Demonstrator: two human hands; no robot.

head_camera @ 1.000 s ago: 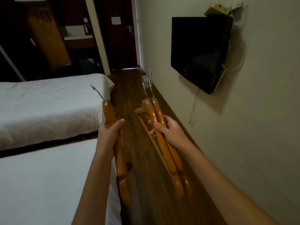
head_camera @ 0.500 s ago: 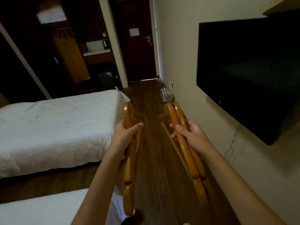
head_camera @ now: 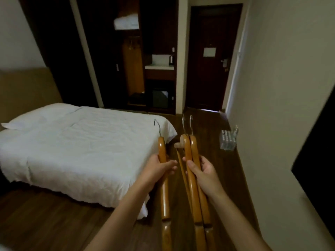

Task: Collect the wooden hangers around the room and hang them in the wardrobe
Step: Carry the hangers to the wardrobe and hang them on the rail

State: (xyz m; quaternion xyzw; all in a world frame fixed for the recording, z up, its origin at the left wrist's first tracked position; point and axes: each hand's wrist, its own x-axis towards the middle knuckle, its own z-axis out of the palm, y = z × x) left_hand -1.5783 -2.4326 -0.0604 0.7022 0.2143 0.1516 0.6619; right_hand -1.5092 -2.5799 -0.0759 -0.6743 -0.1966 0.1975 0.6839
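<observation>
Hangers [head_camera: 194,196] still gripped | left hand [head_camera: 155,169], right hand [head_camera: 204,172] | wardrobe [head_camera: 130,73] nearer, centred

The light in here is dim. A bed [head_camera: 81,142] with white linen and a pillow [head_camera: 36,116] stands against a tan headboard [head_camera: 27,87] on the left, on a dark wooden floor [head_camera: 45,223]. Beyond it, the open wardrobe [head_camera: 133,73] has folded white linen [head_camera: 126,23] on its top shelf. Beside that, a kettle [head_camera: 171,59] sits on a small counter [head_camera: 159,67] above a black minibar [head_camera: 160,97]. A dark door [head_camera: 213,78] closes the far end, and the right wall [head_camera: 281,87] is pale.
</observation>
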